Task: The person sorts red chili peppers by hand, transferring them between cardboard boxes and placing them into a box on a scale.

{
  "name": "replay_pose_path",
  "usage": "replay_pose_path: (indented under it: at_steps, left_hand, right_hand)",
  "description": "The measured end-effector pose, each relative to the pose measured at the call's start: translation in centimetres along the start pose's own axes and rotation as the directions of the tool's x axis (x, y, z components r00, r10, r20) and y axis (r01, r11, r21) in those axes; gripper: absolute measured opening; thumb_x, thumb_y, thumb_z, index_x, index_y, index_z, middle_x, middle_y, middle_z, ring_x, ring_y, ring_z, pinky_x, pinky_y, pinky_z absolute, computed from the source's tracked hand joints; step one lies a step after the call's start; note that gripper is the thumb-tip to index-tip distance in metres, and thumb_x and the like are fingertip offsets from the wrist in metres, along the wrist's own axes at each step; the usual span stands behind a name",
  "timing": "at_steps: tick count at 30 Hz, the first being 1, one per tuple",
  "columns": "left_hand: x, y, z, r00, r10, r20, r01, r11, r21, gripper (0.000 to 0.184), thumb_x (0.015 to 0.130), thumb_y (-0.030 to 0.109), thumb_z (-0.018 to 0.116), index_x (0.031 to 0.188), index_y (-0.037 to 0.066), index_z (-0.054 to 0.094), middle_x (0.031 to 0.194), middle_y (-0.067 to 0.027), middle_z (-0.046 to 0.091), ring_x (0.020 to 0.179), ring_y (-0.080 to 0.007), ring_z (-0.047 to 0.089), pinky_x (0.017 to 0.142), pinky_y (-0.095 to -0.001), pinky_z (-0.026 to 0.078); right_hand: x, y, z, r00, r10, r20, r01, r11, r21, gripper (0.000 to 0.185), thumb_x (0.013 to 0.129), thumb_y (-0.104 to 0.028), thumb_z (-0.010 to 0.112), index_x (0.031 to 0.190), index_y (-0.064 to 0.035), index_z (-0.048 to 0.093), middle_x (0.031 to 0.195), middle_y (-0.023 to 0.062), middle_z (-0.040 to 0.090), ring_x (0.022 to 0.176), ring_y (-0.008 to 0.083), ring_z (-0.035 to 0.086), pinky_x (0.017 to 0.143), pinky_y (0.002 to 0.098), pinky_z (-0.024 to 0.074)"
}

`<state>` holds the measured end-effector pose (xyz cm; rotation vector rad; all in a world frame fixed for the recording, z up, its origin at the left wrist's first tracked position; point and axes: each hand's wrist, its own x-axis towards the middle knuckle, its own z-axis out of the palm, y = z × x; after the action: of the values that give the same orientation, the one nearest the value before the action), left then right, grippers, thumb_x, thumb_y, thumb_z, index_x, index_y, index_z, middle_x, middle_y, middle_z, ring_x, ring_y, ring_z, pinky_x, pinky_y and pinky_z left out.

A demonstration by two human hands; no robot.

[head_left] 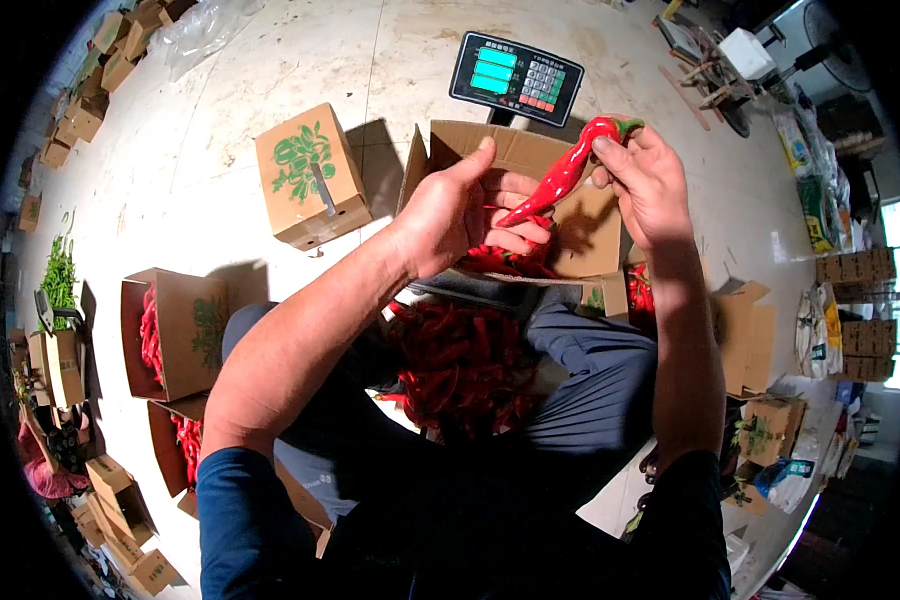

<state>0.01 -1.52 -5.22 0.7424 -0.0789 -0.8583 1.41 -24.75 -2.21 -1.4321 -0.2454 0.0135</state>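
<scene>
My right hand (645,175) pinches a long, glossy red chili pepper (562,178) near its green stem. The pepper slants down to the left, its tip close to the fingers of my left hand (460,215). That hand is open, palm turned up and thumb raised; whether it touches the tip I cannot tell. Both hands are over an open cardboard box (470,140) with red peppers (505,262) in its near part. Between my legs lies a large heap of red peppers (460,360).
Behind the box stands a scale display (515,78) with lit screens. A closed carton (310,175) with a green print is at the left. Below it are open boxes of red peppers (150,340). Another open carton (745,340) stands at the right. A person (50,470) is at the far left.
</scene>
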Motion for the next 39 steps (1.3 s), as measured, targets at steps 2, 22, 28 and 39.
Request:
replay_pose_path:
  at_steps: [2, 22, 28, 39]
  left_hand:
    - [0.1, 0.1, -0.5, 1.000, 0.006, 0.024, -0.006, 1.000, -0.011, 0.071, 0.103, 0.055, 0.024, 0.119, -0.008, 0.055, 0.104, -0.0198, 0.064, 0.088, -0.0277, 0.069, 0.077, -0.0373, 0.058]
    - [1.1, 1.9, -4.9, 0.851, 0.458, -0.257, 0.195, 0.180, 0.964, 0.047, 0.099, 0.024, 0.056, 0.134, -0.005, 0.049, 0.124, -0.0217, 0.061, 0.116, -0.0284, 0.059, 0.100, -0.0369, 0.047]
    - [-0.5, 3.7, -4.7, 0.704, 0.682, -0.199, -0.054, 0.331, 0.942, 0.048, 0.097, 0.022, 0.059, 0.138, -0.001, 0.049, 0.136, -0.0201, 0.055, 0.124, -0.0295, 0.054, 0.105, -0.0381, 0.043]
    - [-3.9, 3.9, -3.2, 0.576, 0.779, -0.249, -0.120, 0.382, 0.916, 0.044, 0.101, 0.031, 0.052, 0.132, 0.001, 0.055, 0.130, -0.0161, 0.059, 0.111, -0.0246, 0.062, 0.095, -0.0374, 0.048]
  right_hand:
    - [0.0, 0.0, 0.2, 0.998, -0.008, -0.055, 0.006, 0.999, -0.049, 0.023, 0.089, -0.010, 0.070, 0.108, 0.0005, 0.059, 0.091, 0.0034, 0.065, 0.074, 0.0076, 0.055, 0.063, 0.0225, 0.0441]
    - [-1.5, -5.3, -5.9, 0.921, -0.067, -0.383, -0.163, 0.827, -0.538, 0.038, 0.093, -0.036, 0.064, 0.100, 0.0011, 0.065, 0.086, 0.0085, 0.067, 0.069, 0.0108, 0.060, 0.057, 0.0240, 0.0461]
    - [-8.0, -5.7, -14.6, 0.884, -0.142, -0.446, -0.147, 0.820, -0.554, 0.030, 0.091, -0.022, 0.067, 0.113, -0.0016, 0.064, 0.089, 0.0065, 0.068, 0.078, 0.0103, 0.061, 0.066, 0.0262, 0.0485]
    - [-24.3, 25.4, -34.3, 0.693, 0.358, -0.626, -0.672, 0.005, -0.741, 0.069, 0.084, -0.038, 0.063, 0.138, -0.0018, 0.040, 0.144, 0.0227, 0.041, 0.133, 0.0374, 0.041, 0.108, 0.0480, 0.0343]
